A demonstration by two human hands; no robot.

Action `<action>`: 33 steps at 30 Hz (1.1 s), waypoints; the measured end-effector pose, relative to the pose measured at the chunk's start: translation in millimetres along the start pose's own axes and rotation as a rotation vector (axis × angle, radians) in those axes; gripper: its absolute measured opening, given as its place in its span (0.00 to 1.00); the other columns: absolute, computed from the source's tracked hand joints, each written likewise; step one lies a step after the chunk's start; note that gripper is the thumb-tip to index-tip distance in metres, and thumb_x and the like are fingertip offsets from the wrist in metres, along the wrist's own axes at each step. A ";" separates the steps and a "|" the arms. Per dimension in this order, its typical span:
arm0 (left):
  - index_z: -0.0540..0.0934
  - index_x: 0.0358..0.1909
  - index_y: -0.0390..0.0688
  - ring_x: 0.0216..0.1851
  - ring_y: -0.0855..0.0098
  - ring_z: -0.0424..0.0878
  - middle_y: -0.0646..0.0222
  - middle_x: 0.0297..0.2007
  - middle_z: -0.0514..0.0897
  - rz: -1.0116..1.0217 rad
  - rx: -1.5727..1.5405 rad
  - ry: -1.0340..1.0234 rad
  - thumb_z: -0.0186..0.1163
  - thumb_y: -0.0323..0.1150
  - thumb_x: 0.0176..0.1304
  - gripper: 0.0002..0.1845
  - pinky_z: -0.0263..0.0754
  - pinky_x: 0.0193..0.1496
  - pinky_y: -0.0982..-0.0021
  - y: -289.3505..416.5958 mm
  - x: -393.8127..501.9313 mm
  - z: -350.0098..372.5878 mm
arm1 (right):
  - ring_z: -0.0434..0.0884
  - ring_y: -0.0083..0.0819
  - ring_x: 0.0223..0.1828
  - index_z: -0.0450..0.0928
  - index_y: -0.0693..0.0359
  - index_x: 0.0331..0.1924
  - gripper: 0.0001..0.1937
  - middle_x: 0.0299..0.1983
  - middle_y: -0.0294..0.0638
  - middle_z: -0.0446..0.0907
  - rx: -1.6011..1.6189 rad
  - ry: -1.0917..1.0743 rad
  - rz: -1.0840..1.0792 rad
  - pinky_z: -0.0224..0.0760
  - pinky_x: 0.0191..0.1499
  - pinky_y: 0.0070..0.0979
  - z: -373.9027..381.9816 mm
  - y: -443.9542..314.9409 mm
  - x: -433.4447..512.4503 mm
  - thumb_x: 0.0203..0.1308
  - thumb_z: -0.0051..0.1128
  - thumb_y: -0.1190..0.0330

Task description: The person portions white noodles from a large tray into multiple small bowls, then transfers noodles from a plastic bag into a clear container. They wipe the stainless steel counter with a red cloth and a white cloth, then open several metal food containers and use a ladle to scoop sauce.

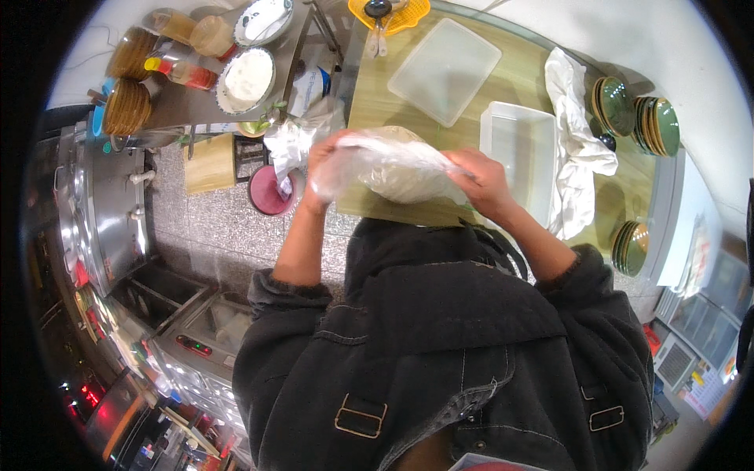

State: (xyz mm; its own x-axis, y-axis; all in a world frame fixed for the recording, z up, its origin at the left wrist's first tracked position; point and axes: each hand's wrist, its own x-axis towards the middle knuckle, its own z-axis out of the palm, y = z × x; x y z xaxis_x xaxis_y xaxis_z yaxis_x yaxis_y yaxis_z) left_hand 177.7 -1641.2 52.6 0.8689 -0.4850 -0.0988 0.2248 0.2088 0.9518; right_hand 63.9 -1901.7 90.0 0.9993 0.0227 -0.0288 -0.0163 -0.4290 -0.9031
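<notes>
Both hands stretch the mouth of a clear plastic bag (406, 176) over the near edge of the wood-patterned table (371, 203). My left hand (323, 168) grips the bag's left side, blurred by motion. At the right, my right hand (480, 176) pinches the gathered edge. A pale mass fills the lower part of the bag; what it is, I cannot tell. Just right of my right hand stands a translucent plastic container (518, 156), its inside facing up. A flat translucent lid (446, 70) lies on the table beyond the bag.
A white cloth (577, 147) lies crumpled beside the container, near stacked green plates (657, 125). A yellow basket (400, 15) with ladles is at the far edge. On the left are a steel table with bowls (245, 79), a sauce bottle (182, 73) and a pink bin (271, 191) below.
</notes>
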 end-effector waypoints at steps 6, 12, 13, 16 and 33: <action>0.75 0.42 0.38 0.40 0.72 0.78 0.64 0.38 0.80 -0.060 -0.322 0.271 0.48 0.18 0.55 0.14 0.74 0.46 0.72 10.7 0.1 -5.9 | 0.75 0.24 0.41 0.76 0.64 0.46 0.13 0.38 0.38 0.78 0.472 -0.033 0.141 0.66 0.49 0.20 -21.2 -2.6 -24.0 0.57 0.50 0.75; 0.79 0.33 0.37 0.38 0.76 0.75 0.71 0.32 0.78 0.357 0.925 -0.251 0.56 0.23 0.56 0.05 0.70 0.43 0.73 42.1 -7.1 20.5 | 0.72 0.34 0.44 0.76 0.60 0.44 0.15 0.37 0.39 0.73 0.141 -0.378 -0.041 0.62 0.52 0.30 -26.4 -27.5 -12.2 0.49 0.50 0.77; 0.79 0.33 0.37 0.36 0.76 0.75 0.71 0.31 0.78 0.233 0.663 -0.117 0.55 0.25 0.58 0.05 0.70 0.42 0.73 43.9 -5.3 18.5 | 0.71 0.36 0.44 0.76 0.59 0.43 0.15 0.37 0.39 0.72 0.033 -0.452 -0.163 0.60 0.53 0.32 -25.8 -31.5 -12.7 0.47 0.50 0.77; 0.79 0.32 0.39 0.29 0.77 0.75 0.71 0.27 0.79 -0.045 -0.164 0.359 0.52 0.34 0.66 0.10 0.69 0.38 0.74 43.8 0.8 8.3 | 0.67 0.39 0.47 0.75 0.58 0.36 0.14 0.33 0.39 0.69 -0.086 -0.677 -0.357 0.52 0.58 0.38 -29.3 -42.2 -23.1 0.40 0.52 0.78; 0.73 0.49 0.38 0.20 0.80 0.73 0.63 0.38 0.80 -0.010 -0.049 0.039 0.50 0.25 0.65 0.11 0.59 0.19 0.84 132.7 -22.8 49.8 | 0.75 0.45 0.47 0.72 0.65 0.47 0.12 0.47 0.47 0.72 -0.029 -0.433 -0.357 0.69 0.48 0.36 12.0 -90.5 32.9 0.58 0.47 0.76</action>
State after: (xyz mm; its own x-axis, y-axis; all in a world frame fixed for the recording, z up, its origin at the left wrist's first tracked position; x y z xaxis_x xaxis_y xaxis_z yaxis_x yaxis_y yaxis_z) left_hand 165.8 -1644.8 195.7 0.8828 -0.4540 -0.1208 0.2543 0.2455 0.9355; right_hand 97.9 -1851.2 165.7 0.8377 0.5373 0.0977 0.3275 -0.3511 -0.8772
